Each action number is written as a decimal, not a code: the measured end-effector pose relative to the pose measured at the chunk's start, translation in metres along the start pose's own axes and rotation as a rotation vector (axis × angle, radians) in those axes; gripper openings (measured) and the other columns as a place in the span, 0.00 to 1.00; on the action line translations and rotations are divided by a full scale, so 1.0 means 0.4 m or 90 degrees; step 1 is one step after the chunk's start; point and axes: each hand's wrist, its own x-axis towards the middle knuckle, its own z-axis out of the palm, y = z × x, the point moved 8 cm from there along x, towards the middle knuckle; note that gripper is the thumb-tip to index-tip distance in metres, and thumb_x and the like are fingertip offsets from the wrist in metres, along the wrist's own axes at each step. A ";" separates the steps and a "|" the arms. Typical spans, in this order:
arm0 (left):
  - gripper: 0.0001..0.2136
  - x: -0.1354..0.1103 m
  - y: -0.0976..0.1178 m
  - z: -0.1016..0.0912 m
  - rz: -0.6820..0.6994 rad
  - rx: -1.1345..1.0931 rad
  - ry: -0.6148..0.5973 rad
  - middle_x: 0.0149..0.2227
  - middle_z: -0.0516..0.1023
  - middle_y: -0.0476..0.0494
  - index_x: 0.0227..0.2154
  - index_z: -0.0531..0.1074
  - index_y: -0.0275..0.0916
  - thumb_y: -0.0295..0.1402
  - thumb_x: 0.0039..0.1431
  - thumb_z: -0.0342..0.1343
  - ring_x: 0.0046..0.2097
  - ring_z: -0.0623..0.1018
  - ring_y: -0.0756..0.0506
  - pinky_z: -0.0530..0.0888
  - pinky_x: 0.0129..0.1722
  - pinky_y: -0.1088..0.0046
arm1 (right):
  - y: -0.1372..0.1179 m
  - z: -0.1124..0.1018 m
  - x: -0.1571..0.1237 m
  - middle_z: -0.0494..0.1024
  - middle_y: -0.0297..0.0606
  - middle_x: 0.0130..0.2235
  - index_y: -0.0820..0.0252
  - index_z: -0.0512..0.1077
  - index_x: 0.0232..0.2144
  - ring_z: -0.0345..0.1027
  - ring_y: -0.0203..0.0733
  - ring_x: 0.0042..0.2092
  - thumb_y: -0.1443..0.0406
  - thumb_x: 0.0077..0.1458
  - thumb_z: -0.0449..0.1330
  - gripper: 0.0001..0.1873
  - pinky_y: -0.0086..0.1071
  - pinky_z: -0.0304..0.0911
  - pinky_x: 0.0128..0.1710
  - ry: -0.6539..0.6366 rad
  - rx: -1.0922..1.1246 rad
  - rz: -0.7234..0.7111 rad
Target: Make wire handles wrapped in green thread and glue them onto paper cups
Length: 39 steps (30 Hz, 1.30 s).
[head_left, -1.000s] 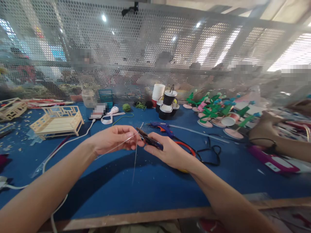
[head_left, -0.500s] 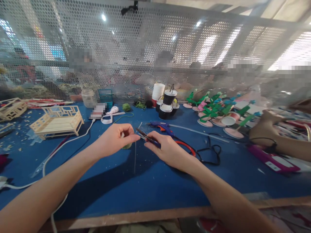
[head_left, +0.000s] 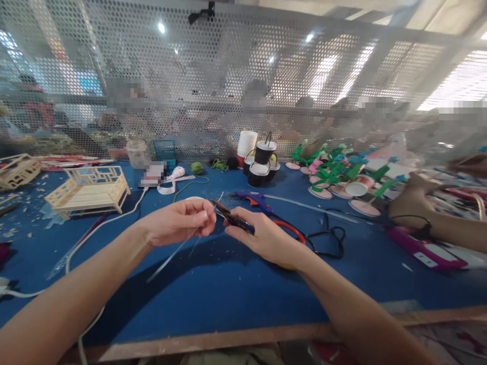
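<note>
Pinched in my left hand (head_left: 184, 220), fingers closed, is a thin pale strip (head_left: 167, 263) that hangs down slantwise over the table. Whether it is wire or plastic I cannot make out. My right hand (head_left: 256, 230) is closed around dark-jawed pliers (head_left: 239, 222), whose tips reach the fingertips of my left hand. A short clear piece shows beside the jaw tips. Just beyond my right hand lies a blue and orange glue gun (head_left: 255, 199). Part of a round pale item (head_left: 195, 198) shows behind my left hand, mostly hidden.
A clear glue stick (head_left: 312, 207) and a black cable (head_left: 340, 243) lie right of my hands. Little black pots (head_left: 259, 175) and green paper plants (head_left: 323, 185) stand behind. Leftward are a small wooden bench (head_left: 91, 192) and a white cable (head_left: 72, 253). A perforated screen (head_left: 213, 76) closes the back.
My left hand has turned, its fingers folding in, and the pale strip swung from hanging straight down to slanting left. My right hand with the pliers has barely moved.
</note>
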 end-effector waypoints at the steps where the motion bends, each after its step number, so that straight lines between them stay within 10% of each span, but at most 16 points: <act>1: 0.12 0.002 -0.001 -0.002 0.003 0.037 0.026 0.21 0.65 0.53 0.23 0.63 0.37 0.41 0.44 0.57 0.25 0.64 0.53 0.62 0.28 0.76 | 0.003 0.001 0.001 0.69 0.33 0.29 0.60 0.64 0.31 0.61 0.34 0.30 0.62 0.53 0.50 0.07 0.26 0.56 0.30 0.003 -0.006 0.005; 8: 0.07 -0.042 0.106 -0.025 0.059 0.734 0.402 0.19 0.66 0.51 0.18 0.64 0.37 0.32 0.45 0.54 0.25 0.64 0.50 0.60 0.28 0.73 | 0.035 -0.003 0.013 0.71 0.36 0.29 0.60 0.64 0.30 0.63 0.37 0.31 0.64 0.51 0.52 0.05 0.29 0.55 0.31 0.076 -0.085 0.069; 18: 0.13 -0.006 0.009 -0.011 0.006 0.049 -0.003 0.26 0.69 0.48 0.26 0.64 0.37 0.43 0.46 0.55 0.29 0.66 0.51 0.63 0.30 0.74 | 0.005 -0.004 0.002 0.70 0.33 0.30 0.60 0.64 0.31 0.61 0.34 0.31 0.63 0.53 0.50 0.07 0.26 0.56 0.31 0.016 0.011 0.018; 21: 0.13 -0.003 0.000 -0.015 0.004 0.109 0.032 0.20 0.64 0.52 0.22 0.62 0.37 0.42 0.46 0.54 0.26 0.64 0.52 0.62 0.29 0.74 | 0.008 -0.002 0.005 0.70 0.33 0.29 0.60 0.64 0.30 0.62 0.35 0.31 0.63 0.53 0.50 0.06 0.27 0.57 0.31 0.022 0.004 0.017; 28: 0.06 -0.041 0.114 -0.014 0.072 0.810 0.388 0.20 0.68 0.48 0.18 0.65 0.37 0.31 0.46 0.52 0.28 0.65 0.49 0.61 0.31 0.70 | 0.037 -0.007 0.011 0.72 0.36 0.31 0.60 0.64 0.31 0.64 0.38 0.33 0.64 0.51 0.52 0.05 0.30 0.56 0.33 0.077 -0.061 0.093; 39: 0.09 -0.017 0.047 -0.057 -0.045 0.327 0.202 0.19 0.68 0.53 0.19 0.66 0.35 0.34 0.46 0.56 0.23 0.66 0.54 0.64 0.25 0.79 | 0.021 0.015 0.006 0.69 0.33 0.28 0.60 0.64 0.32 0.60 0.35 0.29 0.60 0.51 0.52 0.09 0.28 0.55 0.29 -0.017 -0.049 0.050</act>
